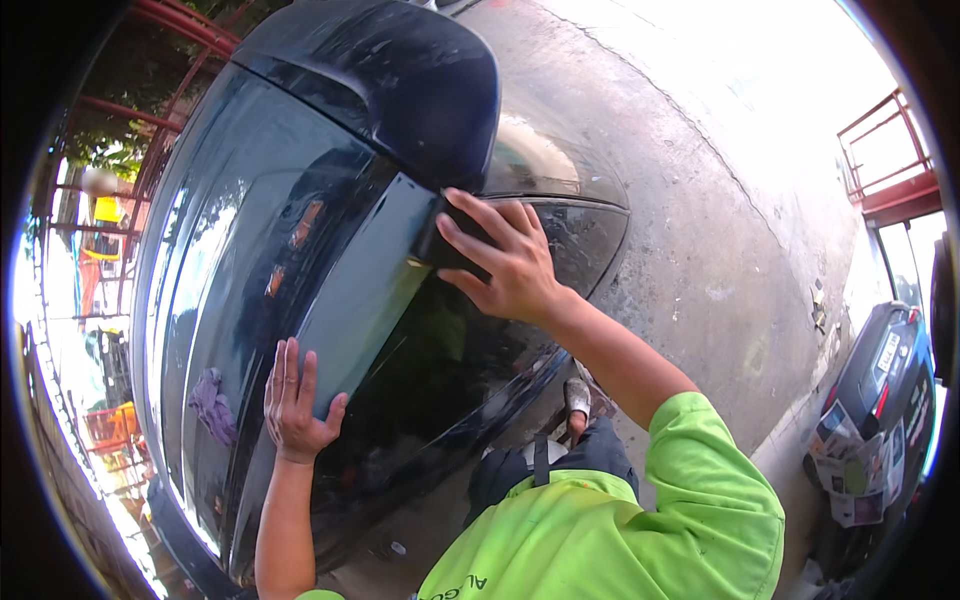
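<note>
A dark, glossy car (420,370) fills the left and middle of the view, and a dull pale-grey strip (365,285) runs slantwise along its side. My left hand (295,405) lies flat on the bodywork at the strip's near end, fingers stretched and holding nothing. At the far end, my right hand (510,255) grips a dark block-like thing (430,238) against the surface; the fingers partly cover it, so its exact kind is unclear. A crumpled purple cloth (212,405) rests on the car, left of my left hand.
Concrete floor (690,230) stretches along the right. Another dark car (890,350) stands at the far right, with newspaper sheets (858,465) on it. Red metal framework (130,112) rises beyond the car at the left. My shod foot (577,395) is close beside the car.
</note>
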